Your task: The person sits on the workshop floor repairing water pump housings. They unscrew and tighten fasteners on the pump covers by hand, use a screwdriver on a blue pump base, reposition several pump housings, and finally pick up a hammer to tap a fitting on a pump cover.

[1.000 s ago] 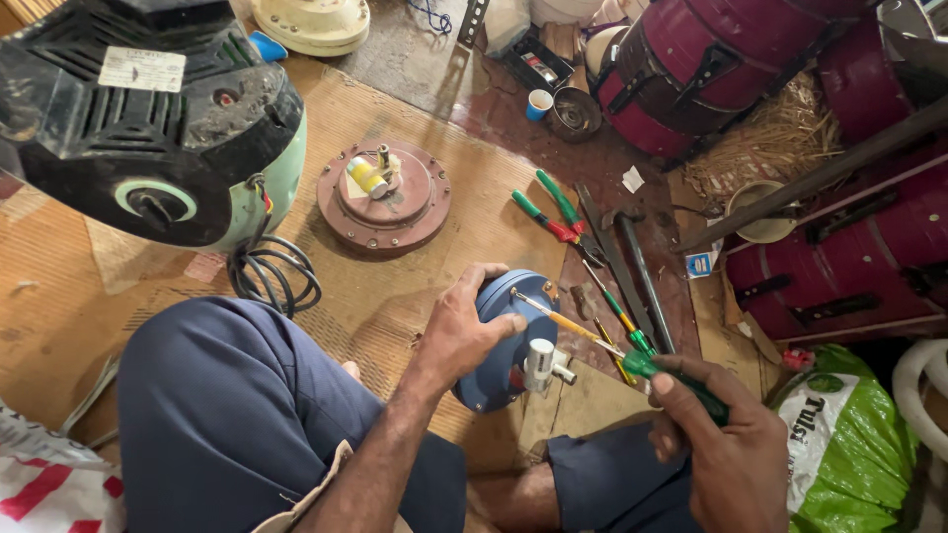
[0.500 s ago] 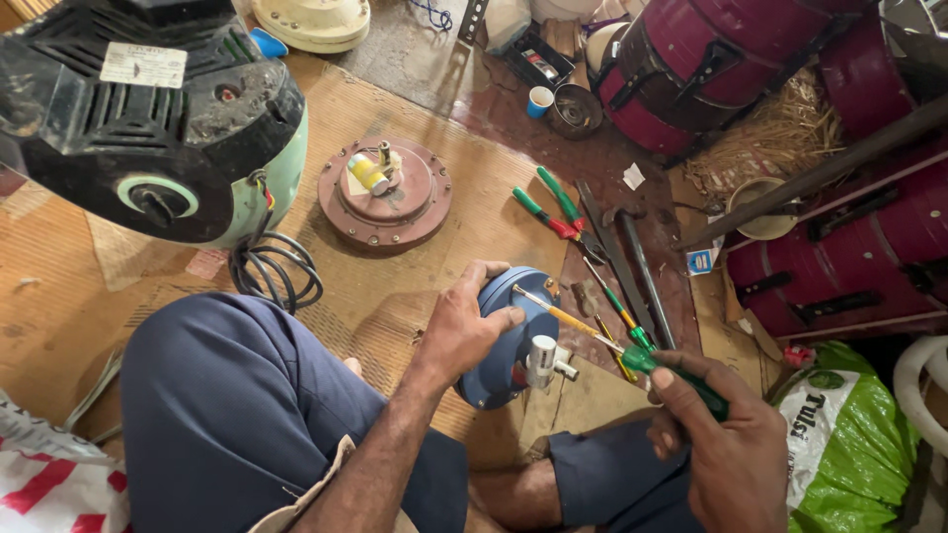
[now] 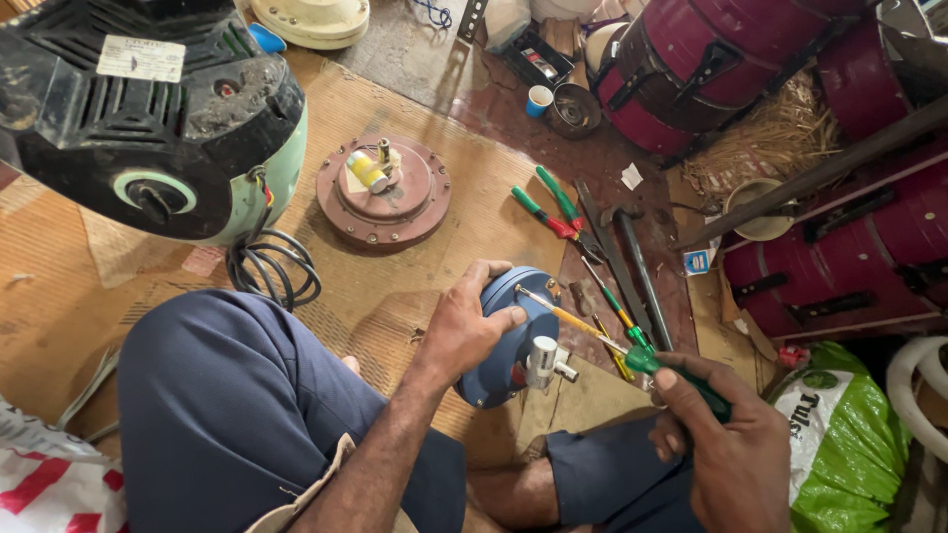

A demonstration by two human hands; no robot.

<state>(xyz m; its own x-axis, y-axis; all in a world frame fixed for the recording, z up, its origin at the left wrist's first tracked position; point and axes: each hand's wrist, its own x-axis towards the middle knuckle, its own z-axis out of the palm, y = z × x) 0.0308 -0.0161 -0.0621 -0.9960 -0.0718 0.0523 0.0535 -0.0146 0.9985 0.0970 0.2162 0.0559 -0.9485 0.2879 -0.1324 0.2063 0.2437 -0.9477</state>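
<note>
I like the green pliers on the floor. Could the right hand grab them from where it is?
Probably yes, but not straight away. The right hand is gripping a green-handled screwdriver, so it is full. The green-handled pliers lie on the floor beyond the round blue metal housing, with nothing covering them.

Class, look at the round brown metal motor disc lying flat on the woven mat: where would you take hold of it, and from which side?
Grip the brown motor disc by its outer flanged rim, coming from above with fingers on opposite edges. It lies flat, and its centre carries a yellow cylinder and a short shaft, so the rim is the freer hold.
</note>
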